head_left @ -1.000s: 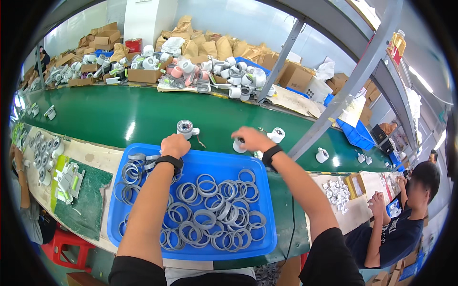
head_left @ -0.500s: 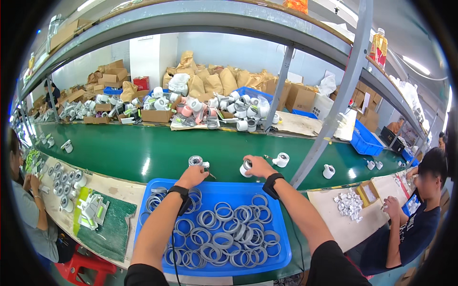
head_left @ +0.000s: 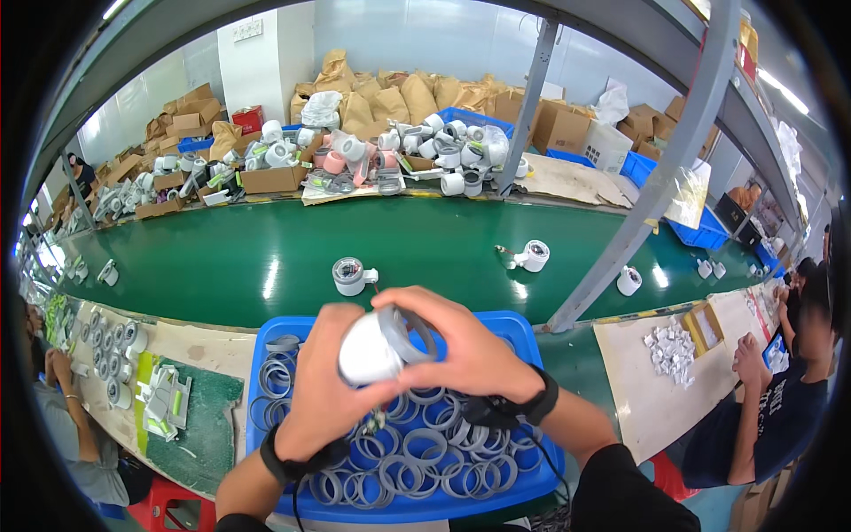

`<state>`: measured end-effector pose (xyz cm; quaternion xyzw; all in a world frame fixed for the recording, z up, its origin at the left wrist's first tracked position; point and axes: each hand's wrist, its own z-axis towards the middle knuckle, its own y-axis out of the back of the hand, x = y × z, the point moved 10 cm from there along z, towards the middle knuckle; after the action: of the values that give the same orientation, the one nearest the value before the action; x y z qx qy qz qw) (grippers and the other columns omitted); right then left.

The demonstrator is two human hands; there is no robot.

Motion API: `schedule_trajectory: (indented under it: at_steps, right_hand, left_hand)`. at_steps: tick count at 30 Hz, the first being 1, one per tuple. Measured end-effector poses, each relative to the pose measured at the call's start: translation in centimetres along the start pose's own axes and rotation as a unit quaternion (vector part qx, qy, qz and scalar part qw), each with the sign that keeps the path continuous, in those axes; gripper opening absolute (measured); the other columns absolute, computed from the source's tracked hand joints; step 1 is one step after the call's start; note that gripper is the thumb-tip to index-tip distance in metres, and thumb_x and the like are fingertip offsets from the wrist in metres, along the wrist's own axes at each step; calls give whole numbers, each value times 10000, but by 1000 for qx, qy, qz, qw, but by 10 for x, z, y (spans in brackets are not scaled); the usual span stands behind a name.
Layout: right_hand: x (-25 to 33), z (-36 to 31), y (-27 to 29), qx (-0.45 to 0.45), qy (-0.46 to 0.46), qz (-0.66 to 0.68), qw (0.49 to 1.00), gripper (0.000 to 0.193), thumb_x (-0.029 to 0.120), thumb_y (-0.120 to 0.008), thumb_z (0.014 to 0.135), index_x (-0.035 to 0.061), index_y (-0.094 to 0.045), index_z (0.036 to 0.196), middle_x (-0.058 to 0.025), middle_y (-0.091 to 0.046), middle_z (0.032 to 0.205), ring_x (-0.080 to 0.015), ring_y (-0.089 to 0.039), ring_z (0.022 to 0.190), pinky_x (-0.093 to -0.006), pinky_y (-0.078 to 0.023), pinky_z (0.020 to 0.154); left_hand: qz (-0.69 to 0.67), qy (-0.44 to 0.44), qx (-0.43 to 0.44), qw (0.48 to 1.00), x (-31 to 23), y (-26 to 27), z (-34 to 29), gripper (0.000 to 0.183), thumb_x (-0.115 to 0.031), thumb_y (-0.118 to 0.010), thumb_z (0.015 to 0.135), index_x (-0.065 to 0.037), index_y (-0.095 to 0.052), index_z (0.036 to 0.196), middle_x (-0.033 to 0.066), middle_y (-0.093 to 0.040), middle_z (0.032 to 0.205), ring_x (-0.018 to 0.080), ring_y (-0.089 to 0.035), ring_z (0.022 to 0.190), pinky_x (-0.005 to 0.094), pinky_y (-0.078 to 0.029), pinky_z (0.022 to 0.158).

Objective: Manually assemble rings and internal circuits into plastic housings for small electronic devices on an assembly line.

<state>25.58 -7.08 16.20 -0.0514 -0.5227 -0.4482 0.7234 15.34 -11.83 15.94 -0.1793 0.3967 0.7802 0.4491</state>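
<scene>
My left hand grips a white cylindrical part from the left, above a blue bin. My right hand holds the same part from the right, its fingers on a grey ring set around the part's end. The bin holds several loose grey rings. Both wrists wear black bands. Another white part sits on the green conveyor belt just beyond the bin.
More white parts lie on the belt to the right. A grey shelf post rises at right. Piled boxes and white parts line the far side. Other people work at right and left.
Both hands have pulled back from the belt toward me, bringing a white part over the bin. The right hand now has a grey ring on it.
</scene>
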Motion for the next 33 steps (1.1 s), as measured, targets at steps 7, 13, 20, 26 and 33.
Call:
schedule_trajectory:
  at_steps: [7, 13, 20, 26, 33]
  right_hand:
    - [-5, -35, 9, -16, -42, 338, 940, 815, 157, -786, 723, 87, -330, 1395, -140, -449, 1306, -225, -518, 1114, -368, -406, 965]
    - [23, -43, 24, -37, 69, 253, 964, 801, 72, -771, 722, 86, -331, 1391, -170, -398, 1364, -239, -522, 1123, -399, -427, 944]
    - [59, -67, 49, -102, 166, 247, 949, 753, 105, -752, 752, 90, -356, 1393, -227, -301, 1436, -297, -459, 1219, -420, -405, 976]
    - [70, -77, 56, -156, 223, 119, 955, 744, 136, -813, 684, 94, -447, 1330, -267, -425, 1348, -383, -455, 1240, -446, -417, 973]
    - [87, -79, 59, -165, 254, 38, 952, 738, 134, -828, 662, 69, -474, 1307, -306, -403, 1326, -407, -535, 1127, -455, -471, 909]
  left_hand:
    - [-253, 113, 33, 960, 25, -9, -30, 753, -232, -881, 581, -29, -483, 1187, 107, -518, 1127, 204, -533, 1052, 339, -432, 904]
    - [-363, 104, 87, 922, -3, -29, -16, 799, -85, -822, 639, -32, -347, 1280, 128, -439, 1239, 210, -476, 1164, 357, -400, 991]
    - [-409, 103, 57, 905, -36, -33, 6, 820, -150, -843, 645, -16, -346, 1283, 161, -446, 1284, 215, -498, 1152, 350, -421, 974]
    - [-405, 67, 21, 911, -45, -20, 14, 825, -171, -834, 653, 11, -332, 1282, 193, -440, 1263, 323, -600, 1053, 407, -515, 884]
    - [-395, 79, 15, 915, -40, -33, 11, 834, -169, -835, 651, 12, -331, 1291, 214, -435, 1272, 284, -590, 1050, 376, -501, 878]
